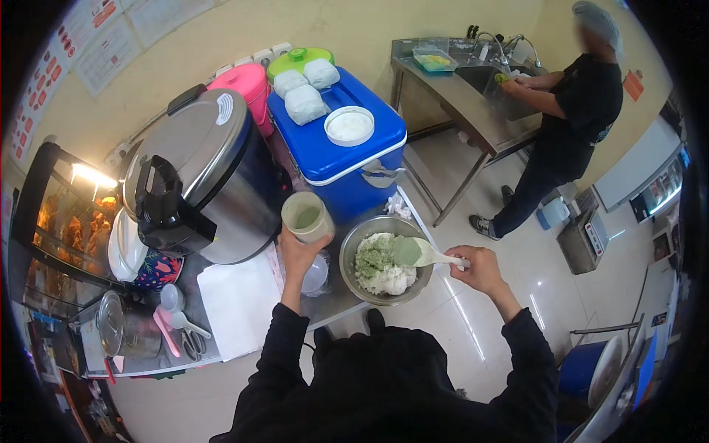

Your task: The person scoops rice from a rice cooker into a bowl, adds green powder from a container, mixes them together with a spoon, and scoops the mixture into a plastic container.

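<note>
My left hand point(301, 252) is wrapped around an open jar point(325, 224) with green powder inside, tilted above the counter. In my right hand point(481, 269) is the handle of a white rice paddle point(429, 253), its blade carrying green powder over a stainless steel bowl point(347, 271). White rice point(394, 281) lies in the bowl, partly covered with green seasoning point(376, 259). Behind the bowl, a blue cooler box point(349, 191) bears a round white lid point(349, 126) and several white wrapped bundles point(305, 104).
A large rice cooker point(243, 194) stands left of the jar, near white paper sheets point(238, 304), scissors point(193, 344) and a lidded glass pot point(133, 326). A co-worker point(587, 111) stands at a steel sink point(482, 83). The counter's edge point(343, 311) runs just in front of me.
</note>
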{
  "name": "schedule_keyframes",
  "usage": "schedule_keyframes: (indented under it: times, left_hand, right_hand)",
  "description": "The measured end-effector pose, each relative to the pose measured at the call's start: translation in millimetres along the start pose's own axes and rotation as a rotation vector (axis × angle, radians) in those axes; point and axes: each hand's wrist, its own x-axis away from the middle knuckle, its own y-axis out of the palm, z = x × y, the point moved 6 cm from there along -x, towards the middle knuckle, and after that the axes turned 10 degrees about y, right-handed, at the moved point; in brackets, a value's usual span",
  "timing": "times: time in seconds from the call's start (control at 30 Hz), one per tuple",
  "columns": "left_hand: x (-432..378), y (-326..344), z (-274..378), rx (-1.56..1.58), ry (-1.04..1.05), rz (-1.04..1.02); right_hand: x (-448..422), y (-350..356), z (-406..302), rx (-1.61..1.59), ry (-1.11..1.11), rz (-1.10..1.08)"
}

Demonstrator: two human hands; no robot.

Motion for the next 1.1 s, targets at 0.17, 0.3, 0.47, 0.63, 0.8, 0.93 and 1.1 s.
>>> schedule_keyframes:
  times: [0.17, 0.3, 0.47, 0.63, 0.8, 0.93, 1.1]
  left_hand:
    - [6.0, 3.4, -19.6, -0.137, -0.086, -0.017]
    - [7.9, 4.5, -40.8, -0.282, -0.169, -0.039]
    - [11.3, 7.4, -46.4, -0.281, -0.191, -0.103]
    - [18.6, 12.6, -41.8, -0.569, -0.375, -0.266]
    - [24.1, 9.3, -45.1, -0.497, -0.329, -0.261]
    - [33.7, -12.2, -12.0, -0.676, 0.005, 0.045]
    - [80.2, -22.8, 54.4, -0.263, 0.01, 0.019]
  right_hand:
    - [8.8, -18.7, -1.0, 0.066, 0.009, -0.048]
    - [0.4, -21.5, -1.1, 0.027, 0.026, 0.005]
    - [-26.1, -4.5, -2.9, 0.002, -0.045, 0.025]
    - [-44.3, 12.8, -16.4, -0.003, -0.076, -0.07]
    - [-45.8, -1.1, -4.4, 0.019, -0.119, -0.007]
    - [-35.5, -18.1, -2.8, 0.053, -0.087, -0.081]
    - [-14.2, -28.5, -1.6, 0.041, -0.101, -0.066]
